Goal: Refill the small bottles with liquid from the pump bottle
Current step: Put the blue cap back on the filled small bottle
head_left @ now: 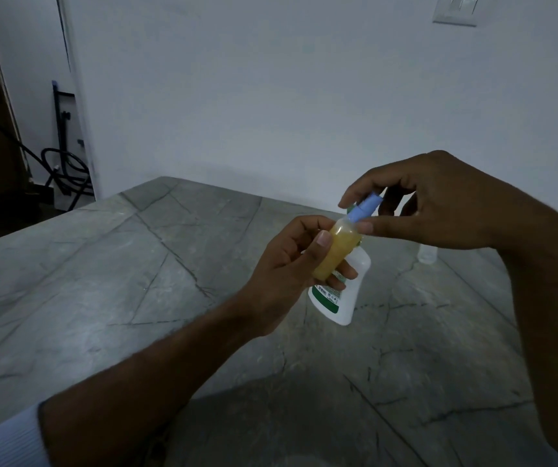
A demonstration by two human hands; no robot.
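Blocking the white pump bottle (351, 291) (partly) — held small bottle (335, 251); clear bottle (427, 254) behind.

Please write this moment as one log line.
left hand: holds small bottle | right hand: pinches blue cap | pump bottle: behind

Hidden / cut off / unclear

Pump bottle (348, 298): top half hidden behind left hand (291, 264) & small bottle (333, 252); label text too small to read. Clear bottle (427, 254) mostly behind right hand (439, 203). Wall switch plate (456, 10) cut by top edge. Left sleeve (5, 439) cut at bottom-left corner.
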